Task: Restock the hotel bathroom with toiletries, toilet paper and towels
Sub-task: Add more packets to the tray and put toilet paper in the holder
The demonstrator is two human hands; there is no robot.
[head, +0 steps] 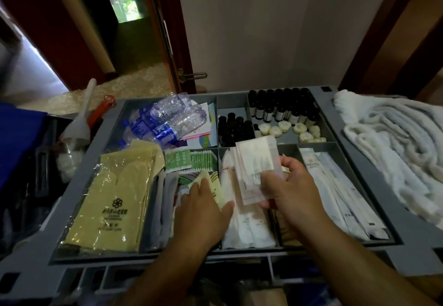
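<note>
A grey housekeeping cart tray (335, 123) with compartments lies below me. My right hand (287, 186) grips a small stack of white toiletry packets (254, 162), lifted above the middle compartment. My left hand (203, 205) reaches into the sachet compartment and pinches a pale yellow sachet (215, 188). White wrapped packets (242, 222) fill the compartment between my hands. Long white sachets (340, 186) lie in the right compartment. Dark small bottles (280, 106) and round wrapped soaps (299, 129) sit at the back. White towels (393, 145) are heaped at the cart's right.
Water bottles (165, 121) lie in the back left compartment, yellow plastic-wrapped bags (112, 200) in the front left, green tea sachets (191, 162) beside them. A grey brush (79, 126) and a red-handled tool (100, 110) stand left of the tray. An open door (172, 42) is behind the cart.
</note>
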